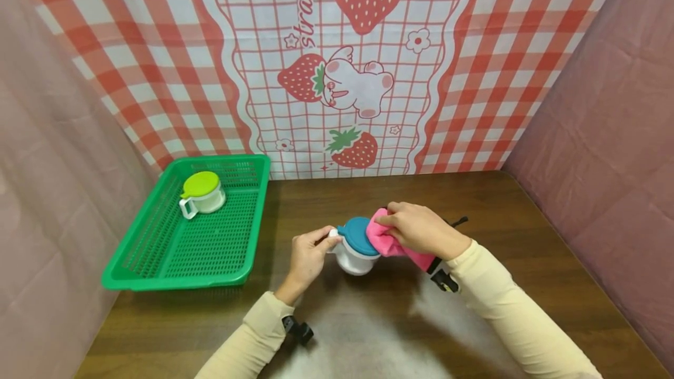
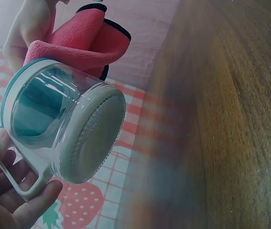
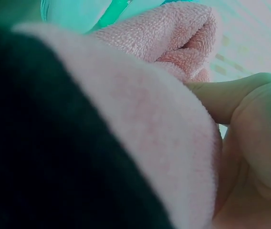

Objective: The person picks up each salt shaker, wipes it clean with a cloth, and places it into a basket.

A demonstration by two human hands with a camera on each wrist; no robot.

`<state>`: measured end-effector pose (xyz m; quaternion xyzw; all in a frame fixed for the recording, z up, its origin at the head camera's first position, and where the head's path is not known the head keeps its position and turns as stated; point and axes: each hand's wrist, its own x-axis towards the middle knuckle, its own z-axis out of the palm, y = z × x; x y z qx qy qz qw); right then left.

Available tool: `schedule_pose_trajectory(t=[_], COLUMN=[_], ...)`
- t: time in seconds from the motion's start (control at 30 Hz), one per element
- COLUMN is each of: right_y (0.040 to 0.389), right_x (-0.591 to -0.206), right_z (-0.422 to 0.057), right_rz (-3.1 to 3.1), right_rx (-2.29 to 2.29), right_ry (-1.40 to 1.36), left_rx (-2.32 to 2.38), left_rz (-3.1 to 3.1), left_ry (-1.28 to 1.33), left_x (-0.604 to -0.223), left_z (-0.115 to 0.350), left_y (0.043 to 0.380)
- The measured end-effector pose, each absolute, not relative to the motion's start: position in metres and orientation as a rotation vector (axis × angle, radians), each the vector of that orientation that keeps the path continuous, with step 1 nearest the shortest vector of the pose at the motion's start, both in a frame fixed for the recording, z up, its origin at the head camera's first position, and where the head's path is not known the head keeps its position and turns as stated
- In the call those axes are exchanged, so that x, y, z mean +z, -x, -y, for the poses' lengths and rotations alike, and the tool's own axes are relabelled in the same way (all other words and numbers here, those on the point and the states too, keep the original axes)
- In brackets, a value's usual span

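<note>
My left hand (image 1: pixel 308 256) grips the white handle (image 2: pixel 36 183) of a clear jar (image 1: pixel 357 262) with a blue lid (image 1: pixel 360 235). In the left wrist view the jar (image 2: pixel 54 114) is held tilted, its pale base showing, above the wooden table. My right hand (image 1: pixel 418 227) holds a bunched pink cloth (image 1: pixel 384 238) with a black edge against the right side of the lid. Close up in the right wrist view, thumb and fingers pinch the cloth (image 3: pixel 145 105), and its dark edge covers the lower left.
A green basket (image 1: pixel 253 233) stands at the left of the wooden table (image 1: pixel 500 285). Inside it, toward the back, sits a similar jar with a lime-green lid (image 1: pixel 202 183). A checked strawberry curtain (image 1: pixel 463 75) hangs behind, with pink cloth walls at both sides.
</note>
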<state>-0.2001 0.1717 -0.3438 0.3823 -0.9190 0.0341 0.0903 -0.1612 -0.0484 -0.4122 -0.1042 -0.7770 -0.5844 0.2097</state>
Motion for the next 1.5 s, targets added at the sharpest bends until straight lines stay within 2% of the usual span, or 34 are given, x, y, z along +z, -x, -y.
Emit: schedule_pose_trajectory(t=[1.5], right_y=[0.179], right_x=[-0.334], right_z=[-0.153], right_rz=[2.610], right_rx=[0.021], right_ry=[-1.249], left_rx=[-1.557], left_rz=[2.102], left_ry=[0.341], left_x=[-0.410], left_z=[0.041], left_y=[0.160])
